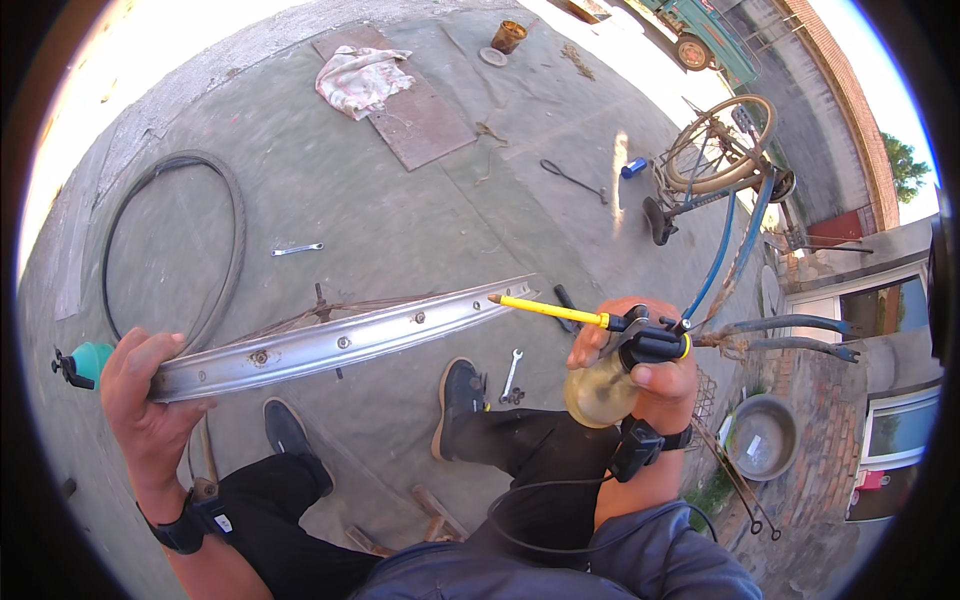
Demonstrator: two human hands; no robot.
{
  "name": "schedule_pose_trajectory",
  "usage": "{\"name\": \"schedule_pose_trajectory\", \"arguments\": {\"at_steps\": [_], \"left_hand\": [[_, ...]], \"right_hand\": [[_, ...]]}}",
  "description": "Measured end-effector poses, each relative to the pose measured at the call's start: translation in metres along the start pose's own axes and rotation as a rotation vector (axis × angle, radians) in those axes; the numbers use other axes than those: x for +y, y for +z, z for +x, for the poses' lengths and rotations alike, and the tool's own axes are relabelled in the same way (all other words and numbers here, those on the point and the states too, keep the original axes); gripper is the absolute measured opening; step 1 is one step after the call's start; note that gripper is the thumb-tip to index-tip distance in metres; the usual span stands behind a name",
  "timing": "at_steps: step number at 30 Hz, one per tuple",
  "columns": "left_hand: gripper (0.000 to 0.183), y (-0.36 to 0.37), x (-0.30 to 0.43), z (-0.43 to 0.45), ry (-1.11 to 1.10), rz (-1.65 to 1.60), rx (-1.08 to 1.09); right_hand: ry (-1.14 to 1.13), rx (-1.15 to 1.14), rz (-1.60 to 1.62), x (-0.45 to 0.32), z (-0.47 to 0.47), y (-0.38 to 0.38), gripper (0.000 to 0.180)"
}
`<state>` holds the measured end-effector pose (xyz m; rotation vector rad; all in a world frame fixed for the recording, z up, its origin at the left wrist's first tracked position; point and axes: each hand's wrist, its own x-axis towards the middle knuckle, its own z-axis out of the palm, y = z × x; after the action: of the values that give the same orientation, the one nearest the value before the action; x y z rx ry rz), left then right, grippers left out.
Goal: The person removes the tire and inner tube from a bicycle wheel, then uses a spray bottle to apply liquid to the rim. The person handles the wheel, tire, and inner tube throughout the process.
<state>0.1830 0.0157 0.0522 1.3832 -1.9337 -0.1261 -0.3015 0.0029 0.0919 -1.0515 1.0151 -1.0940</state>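
Observation:
My left hand grips one side of a spoked bicycle wheel, its silver metal rim turned edge-on towards me. Spoke nipples and rusty spots show along the channel of the rim. Behind it the hub axle and some spokes are visible. In my right hand is an oil can with a yellowish translucent body, a black pump head and a long yellow spout. The brownish tip of the spout is near the right end of the rim; whether they touch I cannot tell.
A bicycle tyre lies at left, near a combination wrench and a box-end wrench. An upturned blue bicycle frame stands at right. Further off are a board with a rag, a rusty can and a basin.

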Motion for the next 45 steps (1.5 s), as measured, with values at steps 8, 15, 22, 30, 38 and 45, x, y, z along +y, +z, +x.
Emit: {"name": "schedule_pose_trajectory", "arguments": {"at_steps": [8, 15, 22, 30, 38, 45], "left_hand": [[0.068, -0.003, -0.005, -0.005, -0.046, 0.002, -0.007], [0.06, -0.004, -0.012, -0.009, -0.03, 0.026, 0.01], [0.047, -0.001, -0.011, -0.009, -0.068, -0.005, 0.031], [0.045, -0.001, -0.012, -0.009, -0.067, -0.004, 0.031], [0.045, -0.002, -0.013, -0.01, -0.06, 0.032, 0.038], [0.045, -0.002, -0.013, -0.011, -0.067, 0.021, 0.031]], "right_hand": [[0.1, -0.158, 0.058, 0.002, 0.002, -0.016, 0.06], [0.123, -0.19, 0.061, 0.004, 0.005, -0.017, 0.06], [0.097, -0.277, 0.058, 0.005, 0.009, -0.018, 0.056], [0.108, -0.261, 0.083, 0.006, 0.008, -0.017, 0.056], [0.109, -0.267, 0.091, 0.008, 0.007, -0.018, 0.059], [0.115, -0.207, 0.122, 0.01, 0.003, -0.015, 0.062]]}}
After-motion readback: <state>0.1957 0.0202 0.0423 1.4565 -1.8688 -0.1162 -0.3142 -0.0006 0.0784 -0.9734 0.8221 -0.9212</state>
